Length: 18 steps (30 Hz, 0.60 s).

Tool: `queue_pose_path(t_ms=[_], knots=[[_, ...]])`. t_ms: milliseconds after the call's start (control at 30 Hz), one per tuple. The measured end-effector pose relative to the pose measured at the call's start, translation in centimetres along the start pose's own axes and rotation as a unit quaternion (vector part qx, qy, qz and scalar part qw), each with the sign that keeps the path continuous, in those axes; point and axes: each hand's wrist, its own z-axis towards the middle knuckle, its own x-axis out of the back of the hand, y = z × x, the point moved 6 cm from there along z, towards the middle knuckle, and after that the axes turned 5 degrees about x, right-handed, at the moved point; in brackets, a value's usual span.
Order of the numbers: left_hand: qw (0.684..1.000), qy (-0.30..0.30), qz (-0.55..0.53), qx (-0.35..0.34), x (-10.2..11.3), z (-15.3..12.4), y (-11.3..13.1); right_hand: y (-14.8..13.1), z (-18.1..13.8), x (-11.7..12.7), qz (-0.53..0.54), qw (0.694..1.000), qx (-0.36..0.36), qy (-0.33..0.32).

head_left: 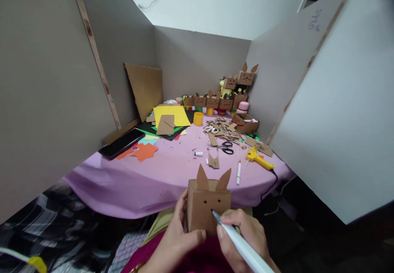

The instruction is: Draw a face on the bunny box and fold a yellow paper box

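My left hand (181, 232) grips a small cardboard box (200, 215) from its left side and bottom, above my lap. Two pointed cardboard ears stand up from the box top, and two dark eye dots mark its front. In my right hand (243, 232) is a white marker pen (243, 248), closed between thumb and fingers. Its dark tip touches the box front just below the eyes, where a small dark mark shows. On the table beyond lie a cut cardboard piece (213, 161), a white pen cap (198, 154) and another white marker (239, 172).
Black-handled scissors (227, 147), a yellow glue gun (258, 158) with its cord, and cardboard scraps (224, 127) lie on the pink tablecloth (172, 174). Coloured paper (172, 115) and a phone (121, 143) are at left. Finished animal figures (212, 102) line the back. Grey panels enclose the table.
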Motion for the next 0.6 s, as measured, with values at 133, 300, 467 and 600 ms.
queue_pose_path(t_ms=[133, 300, 467, 600], knots=[[1.000, 0.007, 0.009, 0.005, 0.10, 0.03, -0.05, 0.01, -0.06, 0.09, -0.017, 1.000, -0.004, 0.016], [1.000, 0.001, 0.019, -0.001, -0.01, 0.09, 0.16, 0.07, -0.14, -0.05, -0.007, 1.000, -0.005, 0.000], [1.000, -0.016, -0.021, 0.005, -0.28, 0.13, 0.15, 0.12, -0.34, 0.25, -0.009, 0.999, -0.024, 0.025], [0.998, -0.021, -0.054, 0.017, -0.21, 0.19, -0.31, 0.19, -0.71, 0.42, -0.009, 0.997, -0.033, 0.062]])
